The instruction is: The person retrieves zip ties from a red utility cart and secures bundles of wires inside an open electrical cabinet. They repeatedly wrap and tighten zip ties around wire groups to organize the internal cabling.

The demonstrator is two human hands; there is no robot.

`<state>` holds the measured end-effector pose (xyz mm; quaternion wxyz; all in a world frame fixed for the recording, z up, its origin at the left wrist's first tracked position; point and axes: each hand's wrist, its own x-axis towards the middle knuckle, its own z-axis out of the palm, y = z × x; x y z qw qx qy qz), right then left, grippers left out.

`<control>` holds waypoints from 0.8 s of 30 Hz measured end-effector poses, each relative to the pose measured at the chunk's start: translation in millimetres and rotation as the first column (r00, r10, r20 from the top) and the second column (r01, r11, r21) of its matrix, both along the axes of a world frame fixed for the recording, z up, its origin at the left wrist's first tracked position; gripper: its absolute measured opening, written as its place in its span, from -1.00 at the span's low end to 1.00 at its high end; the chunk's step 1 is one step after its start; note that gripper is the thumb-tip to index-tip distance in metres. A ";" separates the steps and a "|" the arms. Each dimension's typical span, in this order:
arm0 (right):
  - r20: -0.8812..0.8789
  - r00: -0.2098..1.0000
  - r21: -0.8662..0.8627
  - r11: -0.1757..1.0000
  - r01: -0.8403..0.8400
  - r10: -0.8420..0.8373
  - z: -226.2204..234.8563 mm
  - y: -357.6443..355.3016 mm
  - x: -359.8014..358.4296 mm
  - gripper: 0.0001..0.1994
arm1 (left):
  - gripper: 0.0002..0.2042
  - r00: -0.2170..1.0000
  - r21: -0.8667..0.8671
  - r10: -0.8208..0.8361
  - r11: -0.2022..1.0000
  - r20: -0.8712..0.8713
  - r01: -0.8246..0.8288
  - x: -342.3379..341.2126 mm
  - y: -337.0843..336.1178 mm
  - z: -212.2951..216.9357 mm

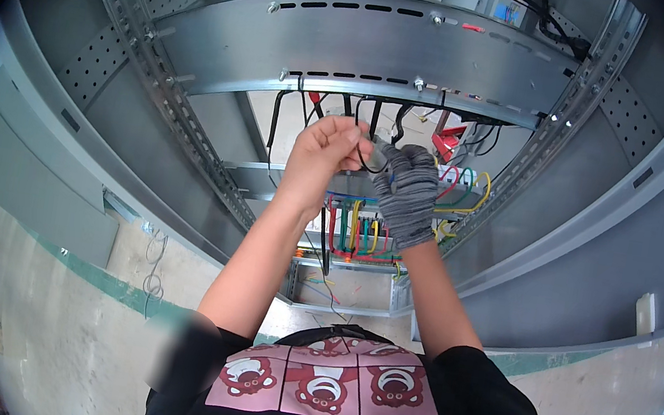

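Both of my hands are raised inside an open grey metal cabinet, just below its wide crossbar [356,44]. My bare left hand [323,155] is closed, thumb and fingertips pinching a thin black wire [365,163] that bends in a small loop. Close beside it, my right hand [406,188] wears a grey knitted glove. Its fingers are curled in at the loop's other end and look closed on the same wire; the glove hides part of the grip. Black cables [274,126] hang from the crossbar's lower edge around my hands.
Below my hands run terminal rows with red, green, yellow and blue wires [358,233]. Slotted uprights [183,112] flank both sides. A red part [446,142] sits behind my right hand. Grey side panels [585,237] curve around, and a loose cord [154,275] lies at the left floor.
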<state>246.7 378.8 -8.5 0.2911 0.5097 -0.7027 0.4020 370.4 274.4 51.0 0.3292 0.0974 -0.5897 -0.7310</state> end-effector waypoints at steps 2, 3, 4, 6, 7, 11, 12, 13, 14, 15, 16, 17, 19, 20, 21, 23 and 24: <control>0.038 0.995 0.060 0.994 0.086 -0.089 -8.0 1.4 -10.3 -0.62 | -0.82 0.994 0.136 -0.090 0.986 -0.058 0.097 5.9 0.8 11.3; 0.039 0.994 0.073 0.992 0.099 -0.102 -11.3 2.3 -14.0 -0.63 | -0.80 0.990 0.154 -0.119 0.979 -0.078 0.130 7.3 1.8 13.1; 0.038 0.992 0.083 0.990 0.113 -0.117 -11.6 1.8 -18.3 -0.65 | -0.80 0.987 0.178 -0.135 0.973 -0.092 0.150 7.8 3.2 13.1; 0.059 0.995 0.167 0.984 0.068 -0.079 -12.6 0.9 -23.4 -0.70 | -0.78 0.978 0.223 -0.169 0.956 -0.119 0.192 8.8 6.7 11.6; 0.028 0.998 0.141 0.989 0.043 -0.047 -13.1 -0.9 -19.0 -0.71 | -0.76 0.977 0.205 -0.182 0.958 -0.107 0.201 10.1 4.0 7.4; 0.082 0.993 0.032 0.995 -0.089 0.086 -16.3 2.6 -10.3 -0.73 | -0.76 0.999 0.145 -0.050 0.988 -0.023 0.052 10.5 8.5 -15.7; 0.091 0.987 -0.034 0.991 -0.131 0.133 -18.7 5.3 -11.0 -0.73 | -0.77 1.000 0.100 -0.012 0.995 0.021 0.010 7.1 7.3 -29.3; 0.074 0.985 -0.003 0.988 -0.157 0.156 -21.2 8.3 -12.0 -0.69 | -0.77 0.997 0.054 0.031 0.998 0.064 -0.034 2.7 7.9 -43.3; 0.061 0.982 0.016 0.983 -0.180 0.179 -20.0 9.8 -7.0 -0.70 | -0.77 0.992 0.006 0.075 0.997 0.106 -0.076 -0.4 12.5 -50.7; 0.048 0.978 0.034 0.978 -0.204 0.202 -18.3 10.3 0.2 -0.70 | -0.74 0.988 -0.055 0.070 0.996 0.134 -0.063 -2.4 17.9 -56.3; 0.035 0.974 0.054 0.973 -0.224 0.222 -14.9 11.2 6.6 -0.71 | -0.73 0.992 -0.013 0.056 0.998 0.114 -0.055 -4.0 22.8 -57.1; 0.079 0.972 0.132 0.964 -0.231 0.222 -13.0 10.7 10.4 -0.73 | -0.72 0.995 0.030 0.042 0.999 0.092 -0.045 -5.5 26.7 -57.6; 0.075 0.980 0.056 0.981 -0.188 0.184 -10.1 22.1 15.5 -0.75 | -0.66 0.999 0.205 0.015 0.978 0.047 -0.024 -2.6 31.0 -55.0; 0.077 0.982 0.016 0.985 -0.174 0.173 -0.6 26.3 25.1 -0.76 | -0.65 0.998 0.289 -0.045 0.957 0.040 0.032 0.1 26.0 -56.9; 0.061 0.961 -0.074 0.962 -0.264 0.269 12.1 33.7 35.8 -0.77 | -0.64 0.994 0.371 -0.105 0.924 0.027 0.088 2.6 18.7 -60.7; 0.188 0.897 -0.062 0.916 -0.396 0.400 25.1 45.5 54.9 -0.77 | -0.63 0.946 0.531 -0.316 0.791 -0.068 0.303 7.2 14.3 -59.0; 0.254 0.851 -0.060 0.886 -0.459 0.459 25.7 48.3 61.3 -0.78 | -0.64 0.935 0.564 -0.341 0.756 -0.092 0.332 5.4 16.8 -52.8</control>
